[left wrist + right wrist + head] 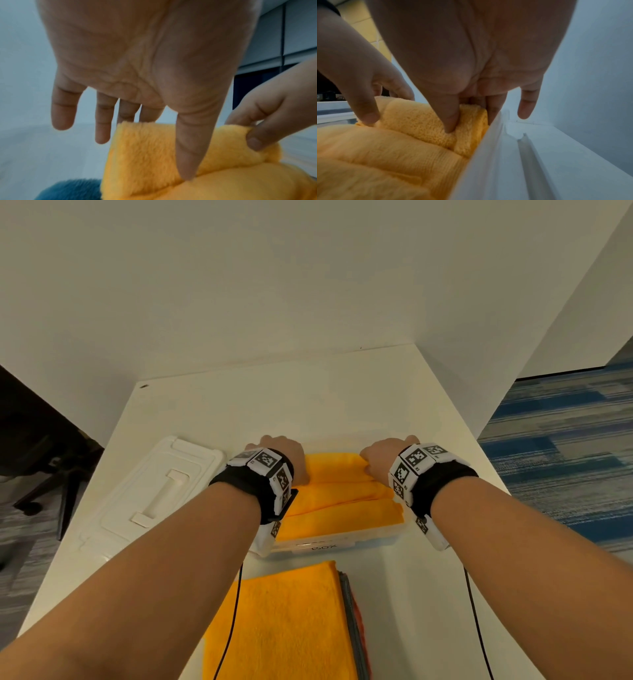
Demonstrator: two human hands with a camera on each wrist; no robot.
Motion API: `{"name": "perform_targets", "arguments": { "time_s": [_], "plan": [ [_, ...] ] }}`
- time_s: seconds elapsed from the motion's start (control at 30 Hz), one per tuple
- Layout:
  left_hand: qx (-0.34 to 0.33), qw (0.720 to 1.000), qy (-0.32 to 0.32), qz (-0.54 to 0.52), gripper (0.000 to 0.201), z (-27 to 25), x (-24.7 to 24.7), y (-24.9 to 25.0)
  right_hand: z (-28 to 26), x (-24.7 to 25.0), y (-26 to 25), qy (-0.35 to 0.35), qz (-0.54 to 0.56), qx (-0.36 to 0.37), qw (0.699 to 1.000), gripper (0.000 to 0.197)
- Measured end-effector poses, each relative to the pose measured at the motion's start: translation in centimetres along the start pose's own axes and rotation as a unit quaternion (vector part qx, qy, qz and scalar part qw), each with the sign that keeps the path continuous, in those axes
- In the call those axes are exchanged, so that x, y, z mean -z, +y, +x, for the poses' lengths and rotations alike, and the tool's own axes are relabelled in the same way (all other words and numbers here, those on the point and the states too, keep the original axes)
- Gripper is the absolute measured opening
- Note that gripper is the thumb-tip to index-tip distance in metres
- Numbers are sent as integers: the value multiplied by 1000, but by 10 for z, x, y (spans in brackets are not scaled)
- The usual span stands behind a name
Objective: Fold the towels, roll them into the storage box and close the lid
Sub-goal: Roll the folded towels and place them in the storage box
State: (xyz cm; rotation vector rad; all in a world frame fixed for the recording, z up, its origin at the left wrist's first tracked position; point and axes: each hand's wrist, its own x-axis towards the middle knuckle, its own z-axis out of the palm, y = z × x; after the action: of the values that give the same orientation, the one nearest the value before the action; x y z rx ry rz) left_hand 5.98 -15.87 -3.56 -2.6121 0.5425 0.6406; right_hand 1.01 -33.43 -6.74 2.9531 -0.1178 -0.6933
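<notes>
- Hands both reaching into the clear storage box [329, 546] at mid-table, one at each end of the farthest rolled yellow towel [334, 467].
- Left hand [284, 455] at the roll's left end: thumb [187, 155] laid down against the front of the roll, the other fingers [102, 121] straight and spread, two of them dropping behind the plush top edge; nothing curled round, so relaxed and merely touching.
- Right hand [380, 455] at the roll's right end: thumb [450, 119] pushed into the front of the roll, fingers tucked down behind it against the box wall, pinching that end; little finger [527, 106] straight and outside the wall.
- Roll [426, 121] lying crosswise at the far side of the box, right end touching the white wall [489, 155], coiled layers showing at that end.
- Two more yellow rolls [342, 508] packed side by side nearer the body, touching one another, filling the box from side to side.
- Plush, bright orange-yellow pile; a patch of blue-grey plush [72, 189] low in the left wrist view, kind unclear.
- White lid [154, 491] lying flat on the white table [428, 594] left of the box, handle up, apart from both hands.
- Flat yellow towel [281, 625] just in front of the box, atop a stack with dark and reddish edges on its right side.
</notes>
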Motion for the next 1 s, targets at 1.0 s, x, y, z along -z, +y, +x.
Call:
{"name": "perform_targets", "arguments": {
  "time_s": [1.0],
  "plan": [
    [-17, 997, 44, -62, 26, 15, -5, -13, -1, 9, -3, 13, -3, -7, 1000, 32]
  ]
}}
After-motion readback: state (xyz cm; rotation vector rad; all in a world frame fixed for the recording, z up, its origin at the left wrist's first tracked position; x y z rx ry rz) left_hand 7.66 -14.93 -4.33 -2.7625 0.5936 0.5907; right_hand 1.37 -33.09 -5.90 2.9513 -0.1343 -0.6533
